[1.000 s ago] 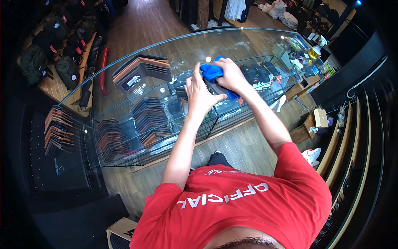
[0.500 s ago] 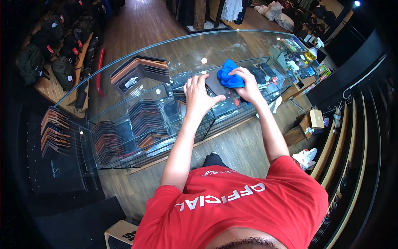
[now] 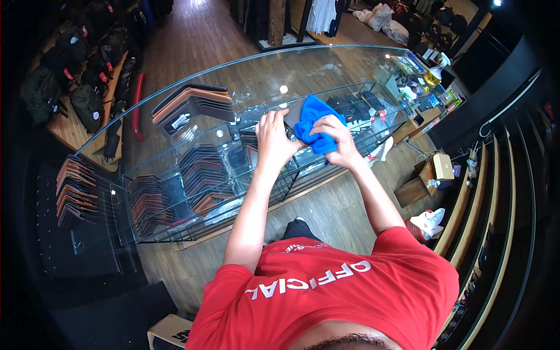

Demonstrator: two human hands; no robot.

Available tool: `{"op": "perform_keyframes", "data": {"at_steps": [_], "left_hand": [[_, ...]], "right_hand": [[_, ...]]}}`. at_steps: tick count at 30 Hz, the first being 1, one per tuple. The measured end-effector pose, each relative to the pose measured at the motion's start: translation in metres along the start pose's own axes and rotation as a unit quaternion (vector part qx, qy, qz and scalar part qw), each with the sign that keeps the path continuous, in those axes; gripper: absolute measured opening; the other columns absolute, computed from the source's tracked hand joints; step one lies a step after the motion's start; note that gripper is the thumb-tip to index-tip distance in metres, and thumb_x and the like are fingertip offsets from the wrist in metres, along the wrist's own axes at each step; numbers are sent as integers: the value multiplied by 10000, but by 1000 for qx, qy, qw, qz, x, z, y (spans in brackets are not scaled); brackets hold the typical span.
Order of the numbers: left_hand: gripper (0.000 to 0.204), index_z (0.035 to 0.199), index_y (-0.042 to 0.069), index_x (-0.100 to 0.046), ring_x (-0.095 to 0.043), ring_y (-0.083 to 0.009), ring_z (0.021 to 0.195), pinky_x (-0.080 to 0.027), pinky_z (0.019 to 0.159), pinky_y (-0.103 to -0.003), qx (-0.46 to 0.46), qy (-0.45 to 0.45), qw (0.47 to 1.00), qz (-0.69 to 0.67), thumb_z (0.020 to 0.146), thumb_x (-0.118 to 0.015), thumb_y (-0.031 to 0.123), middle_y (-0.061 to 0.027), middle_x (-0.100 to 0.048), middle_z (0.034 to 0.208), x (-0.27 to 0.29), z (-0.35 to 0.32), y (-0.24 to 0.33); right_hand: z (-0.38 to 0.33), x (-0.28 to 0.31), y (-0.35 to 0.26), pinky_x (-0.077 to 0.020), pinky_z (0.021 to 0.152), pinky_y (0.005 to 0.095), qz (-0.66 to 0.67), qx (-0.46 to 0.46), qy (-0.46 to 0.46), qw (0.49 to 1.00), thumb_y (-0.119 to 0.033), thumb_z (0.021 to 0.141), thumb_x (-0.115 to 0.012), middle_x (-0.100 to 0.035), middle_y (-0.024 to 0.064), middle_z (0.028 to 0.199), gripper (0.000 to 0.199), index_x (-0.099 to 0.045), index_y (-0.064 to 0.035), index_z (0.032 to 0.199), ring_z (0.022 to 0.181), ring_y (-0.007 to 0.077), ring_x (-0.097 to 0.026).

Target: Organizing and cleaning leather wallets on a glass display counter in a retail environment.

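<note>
Both my hands are raised over a glass display counter (image 3: 326, 64). My left hand (image 3: 273, 137) grips the near edge of a dark grey wallet (image 3: 293, 111). A bright blue cloth (image 3: 317, 121) covers the wallet's right side, and my right hand (image 3: 335, 135) is closed on that cloth, pressing it against the wallet. Most of the wallet is hidden by the cloth and my fingers.
Rows of brown and black wallets (image 3: 189, 105) lie on shelves inside the glass case. Small items crowd the counter's far right end (image 3: 429, 73). A cardboard box (image 3: 441, 166) and white shoes (image 3: 429, 221) sit on the wooden floor at right, near curved shelving. Bags (image 3: 87, 87) hang at left.
The wallet and cloth have come slightly toward me and lower over the counter. My right hand has shifted the blue cloth across the wallet while my left hand keeps its hold.
</note>
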State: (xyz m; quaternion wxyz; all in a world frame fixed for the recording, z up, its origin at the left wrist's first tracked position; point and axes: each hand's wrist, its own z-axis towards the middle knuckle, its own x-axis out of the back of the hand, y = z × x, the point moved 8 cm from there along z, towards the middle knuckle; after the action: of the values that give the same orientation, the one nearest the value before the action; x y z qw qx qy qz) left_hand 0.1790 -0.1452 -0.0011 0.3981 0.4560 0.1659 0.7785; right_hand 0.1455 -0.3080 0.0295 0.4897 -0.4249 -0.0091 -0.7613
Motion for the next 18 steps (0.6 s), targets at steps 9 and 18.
{"op": "perform_keyframes", "data": {"at_steps": [9, 18], "left_hand": [[1225, 1541, 38, -281, -559, -360, 1225, -361, 1097, -481, 56, -13, 998, -24, 563, -963, 317, -193, -626, 1261, 12, -3, 9], [1426, 1614, 67, -112, -559, -364, 1209, -364, 1095, -491, 75, -13, 997, -23, 514, -997, 272, -195, -623, 1257, 8, 1, 9]], "right_hand": [[45, 5, 42, -522, 952, 456, -41, -105, -1, 994, 4, 679, -650, -702, 191, 1109, 417, -694, -55, 1090, 1096, 398, -651], [77, -16, 66, -546, 925, 413, -20, -103, -154, 982, 27, 702, -669, -717, 198, 1104, 453, -682, -63, 1146, 1071, 372, -692]]}}
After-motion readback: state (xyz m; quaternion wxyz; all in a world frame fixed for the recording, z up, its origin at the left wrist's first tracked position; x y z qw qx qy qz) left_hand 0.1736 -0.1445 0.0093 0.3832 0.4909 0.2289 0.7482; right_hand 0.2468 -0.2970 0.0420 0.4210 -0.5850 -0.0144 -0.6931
